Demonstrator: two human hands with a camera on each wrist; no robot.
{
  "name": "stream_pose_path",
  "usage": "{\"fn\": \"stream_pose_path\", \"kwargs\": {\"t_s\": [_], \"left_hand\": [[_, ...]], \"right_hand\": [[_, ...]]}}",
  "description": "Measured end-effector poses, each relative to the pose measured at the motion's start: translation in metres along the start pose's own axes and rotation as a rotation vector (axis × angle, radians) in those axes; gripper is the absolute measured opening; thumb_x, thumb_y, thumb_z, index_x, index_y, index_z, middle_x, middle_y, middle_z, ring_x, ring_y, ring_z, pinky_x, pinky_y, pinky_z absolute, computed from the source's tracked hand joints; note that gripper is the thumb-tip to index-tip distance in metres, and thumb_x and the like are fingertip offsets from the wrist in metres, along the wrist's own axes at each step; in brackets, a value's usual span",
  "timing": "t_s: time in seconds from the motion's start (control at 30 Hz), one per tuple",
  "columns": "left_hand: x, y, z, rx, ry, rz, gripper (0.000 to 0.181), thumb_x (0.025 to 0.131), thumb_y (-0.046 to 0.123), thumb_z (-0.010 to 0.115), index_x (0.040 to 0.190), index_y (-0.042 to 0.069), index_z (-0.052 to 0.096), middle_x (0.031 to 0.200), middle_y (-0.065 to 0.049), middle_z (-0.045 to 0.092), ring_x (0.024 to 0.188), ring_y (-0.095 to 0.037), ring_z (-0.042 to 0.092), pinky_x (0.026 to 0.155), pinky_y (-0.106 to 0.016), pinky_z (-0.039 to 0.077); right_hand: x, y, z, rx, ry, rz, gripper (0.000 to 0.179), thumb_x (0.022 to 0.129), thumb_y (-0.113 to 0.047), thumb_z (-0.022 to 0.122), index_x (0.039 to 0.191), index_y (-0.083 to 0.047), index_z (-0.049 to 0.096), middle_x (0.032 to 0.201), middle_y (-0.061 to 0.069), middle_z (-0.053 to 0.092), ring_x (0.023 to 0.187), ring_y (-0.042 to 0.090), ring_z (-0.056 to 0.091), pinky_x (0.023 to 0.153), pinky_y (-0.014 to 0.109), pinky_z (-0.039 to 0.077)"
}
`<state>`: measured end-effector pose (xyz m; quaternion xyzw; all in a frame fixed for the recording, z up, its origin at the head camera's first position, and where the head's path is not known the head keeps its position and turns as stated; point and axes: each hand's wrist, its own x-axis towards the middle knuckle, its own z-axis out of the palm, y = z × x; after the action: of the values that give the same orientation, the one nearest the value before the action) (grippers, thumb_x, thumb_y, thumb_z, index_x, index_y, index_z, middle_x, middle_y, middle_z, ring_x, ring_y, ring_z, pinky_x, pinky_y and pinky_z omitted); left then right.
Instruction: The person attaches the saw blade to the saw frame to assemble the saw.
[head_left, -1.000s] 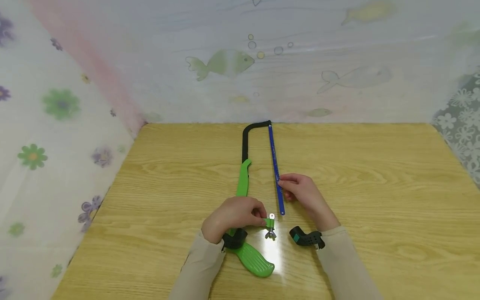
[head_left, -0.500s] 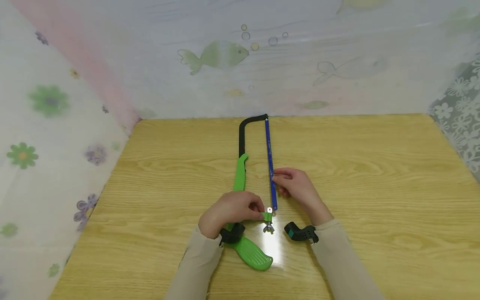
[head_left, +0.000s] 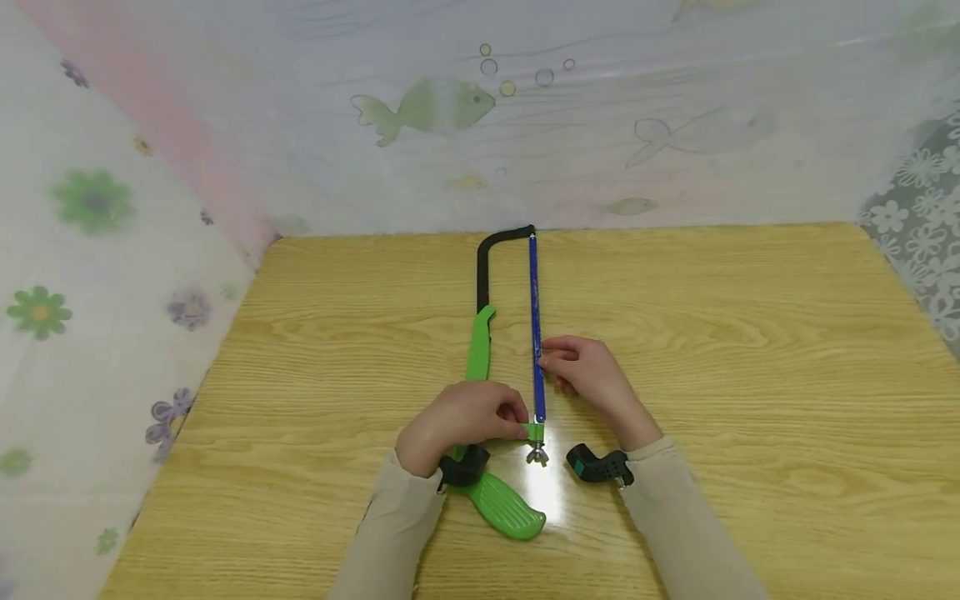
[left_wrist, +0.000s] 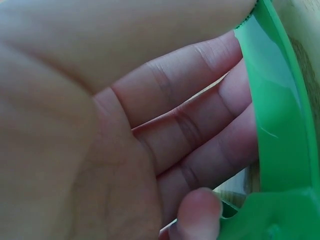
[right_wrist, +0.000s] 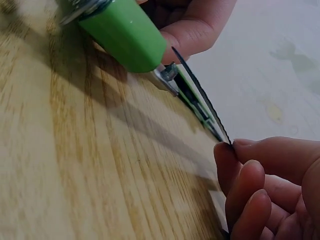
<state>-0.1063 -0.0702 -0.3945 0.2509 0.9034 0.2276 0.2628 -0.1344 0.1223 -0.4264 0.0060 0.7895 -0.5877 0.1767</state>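
Note:
A hacksaw frame (head_left: pixel 478 350), black at the far end and green with a ribbed handle (head_left: pixel 510 508), lies on the table. My left hand (head_left: pixel 465 412) grips its green part beside the lug that carries a wing nut (head_left: pixel 537 456). In the left wrist view, fingers reach to the green frame (left_wrist: pixel 280 115). My right hand (head_left: pixel 596 375) pinches the blue hacksaw blade (head_left: pixel 536 317) between thumb and fingertips. The blade's far end meets the frame's black tip. Its near end overlaps the metal holder (right_wrist: pixel 165 80), but in the right wrist view the blade (right_wrist: pixel 202 95) stands slightly apart from it.
The wooden table (head_left: pixel 712 333) extends to both sides of the saw. A patterned sheet (head_left: pixel 570 150) with fish drawings hangs at its back edge, and a flowered one (head_left: pixel 127 275) borders the left. A black wrist camera (head_left: pixel 596 464) sits on the right wrist.
My right hand has moved the blade's near end leftward, from right of the metal holder to over it. My left hand keeps its grip on the frame. The whole head view has shifted slightly.

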Motion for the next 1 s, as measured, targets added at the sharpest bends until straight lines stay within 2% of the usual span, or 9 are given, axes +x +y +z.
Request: {"fn": "stream_pose_path", "kwargs": {"t_s": [0.13,0.4,0.6,1.0], "left_hand": [[0.0009,0.0004,0.0002,-0.003,0.007,0.005,0.007,0.078,0.036,0.066,0.079,0.030,0.063,0.070,0.017,0.056,0.064,-0.001,0.051,0.061,-0.023,0.040],[-0.0004,-0.0009,-0.0001,0.010,0.005,0.009,0.007,0.077,0.035,0.066,0.079,0.029,0.063,0.069,0.017,0.055,0.063,-0.002,0.050,0.060,-0.023,0.039],[-0.0014,0.0005,-0.0001,0.002,0.002,0.006,0.007,0.077,0.036,0.066,0.079,0.030,0.063,0.070,0.017,0.055,0.064,-0.002,0.050,0.061,-0.023,0.039],[-0.0024,0.0016,0.0001,-0.008,0.008,-0.008,0.007,0.077,0.036,0.067,0.078,0.030,0.063,0.069,0.017,0.055,0.063,-0.002,0.051,0.060,-0.023,0.039]], "right_hand": [[0.0001,-0.0009,-0.0008,-0.039,0.004,-0.013,0.032,0.084,-0.020,0.061,0.115,-0.008,0.058,0.085,0.008,0.064,0.057,0.017,0.051,0.052,0.027,0.041],[-0.0002,-0.0014,0.0052,-0.200,0.029,-0.049,0.032,0.085,-0.023,0.060,0.114,-0.009,0.058,0.081,0.003,0.063,0.056,0.016,0.054,0.053,0.030,0.043],[-0.0017,-0.0005,0.0047,-0.179,0.047,-0.033,0.030,0.084,-0.023,0.060,0.112,-0.011,0.059,0.080,0.003,0.063,0.056,0.017,0.055,0.053,0.030,0.044],[-0.0003,0.0003,0.0011,-0.046,0.062,-0.020,0.027,0.087,-0.017,0.051,0.111,-0.006,0.057,0.081,0.010,0.062,0.056,0.020,0.056,0.053,0.031,0.047]]}}
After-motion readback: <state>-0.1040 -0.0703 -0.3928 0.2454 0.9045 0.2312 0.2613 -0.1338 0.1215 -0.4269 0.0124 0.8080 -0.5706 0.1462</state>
